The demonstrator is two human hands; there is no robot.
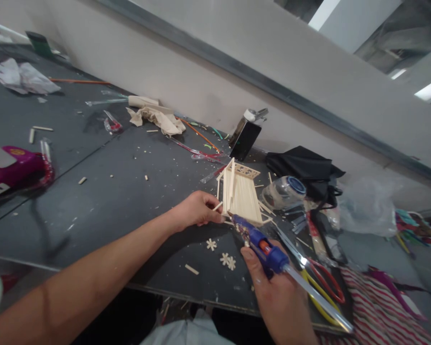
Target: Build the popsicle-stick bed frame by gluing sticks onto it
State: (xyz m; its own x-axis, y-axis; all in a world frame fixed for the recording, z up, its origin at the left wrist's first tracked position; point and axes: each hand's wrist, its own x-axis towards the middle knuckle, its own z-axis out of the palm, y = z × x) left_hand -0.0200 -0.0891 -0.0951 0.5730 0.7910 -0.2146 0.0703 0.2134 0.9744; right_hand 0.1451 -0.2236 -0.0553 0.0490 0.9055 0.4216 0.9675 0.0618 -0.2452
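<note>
My right hand (280, 287) is wrapped round a blue hot glue gun (267, 249), with a long clear glue stick (319, 297) sticking out of its back. The gun's nozzle points at the near left corner of a small model made of wooden sticks (244, 194). At that same corner, the fingers of my left hand (199, 208) pinch a short wooden stick (218, 206). Whether nozzle and wood touch is hard to tell. In front of the model lie star-shaped wooden pieces (211, 244) and a loose flat stick (191, 269).
A phone on a stand (246, 141) is behind the model. To its right are a clear plastic jar (283, 191), a black bag (301, 165) and red-and-yellow-handled scissors (323, 282). Crumpled brown paper (158, 117) lies near the wall; a purple device (14, 167) is far left.
</note>
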